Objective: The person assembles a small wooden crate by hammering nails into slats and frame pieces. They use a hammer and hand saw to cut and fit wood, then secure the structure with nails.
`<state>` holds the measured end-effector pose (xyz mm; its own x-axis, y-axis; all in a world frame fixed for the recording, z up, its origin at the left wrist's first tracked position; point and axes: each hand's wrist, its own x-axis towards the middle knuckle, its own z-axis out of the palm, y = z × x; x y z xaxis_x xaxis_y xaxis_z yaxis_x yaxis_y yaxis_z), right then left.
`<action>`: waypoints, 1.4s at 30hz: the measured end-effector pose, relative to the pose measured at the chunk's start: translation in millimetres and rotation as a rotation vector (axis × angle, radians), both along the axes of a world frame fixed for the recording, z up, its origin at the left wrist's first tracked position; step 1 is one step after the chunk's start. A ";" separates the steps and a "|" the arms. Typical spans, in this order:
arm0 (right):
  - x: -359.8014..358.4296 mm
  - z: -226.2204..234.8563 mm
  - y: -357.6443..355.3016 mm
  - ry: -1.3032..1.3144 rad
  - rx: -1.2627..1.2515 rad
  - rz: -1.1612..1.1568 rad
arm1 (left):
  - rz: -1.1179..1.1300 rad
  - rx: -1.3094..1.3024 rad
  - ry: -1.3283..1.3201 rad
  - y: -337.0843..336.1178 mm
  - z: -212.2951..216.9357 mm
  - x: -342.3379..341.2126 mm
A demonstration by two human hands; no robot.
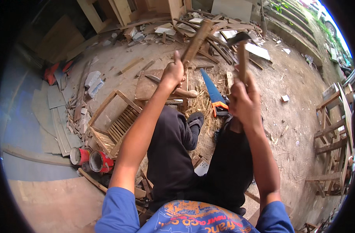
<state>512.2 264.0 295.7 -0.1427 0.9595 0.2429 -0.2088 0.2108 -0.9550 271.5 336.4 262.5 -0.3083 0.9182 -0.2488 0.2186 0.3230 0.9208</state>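
Observation:
My left hand (175, 73) is closed around a length of wood (197, 42), tilted up and away to the right. Raised on the other side, my right hand (245, 95) grips the wooden handle of a hammer (243, 58); its dark head is blurred. Beneath my left hand, a curved blade with a wooden handle (187, 93) lies over a low wooden block (146, 86); my wrist hides part of it. Between my hands and lower down, a handsaw (212, 88) with a blue blade and orange grip rests on wood shavings (200, 101).
A slatted wooden frame (121, 122) stands left of my legs, near two red cans (101, 161). Scrap wood (220, 42) is heaped ahead. Wooden racks (332, 139) stand at the right. My shoe (195, 119) is close to the saw.

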 end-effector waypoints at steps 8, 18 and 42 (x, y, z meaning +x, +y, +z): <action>28.1 46.9 -12.6 -0.139 -0.435 0.371 | -0.011 0.191 -0.109 -3.7 1.7 -25.2; 24.5 33.1 -20.1 -0.383 -0.635 0.522 | -0.221 0.470 0.664 -11.5 5.4 -22.8; 47.9 28.3 4.5 -0.176 -0.707 0.708 | -0.248 0.561 0.860 -16.3 1.2 -43.1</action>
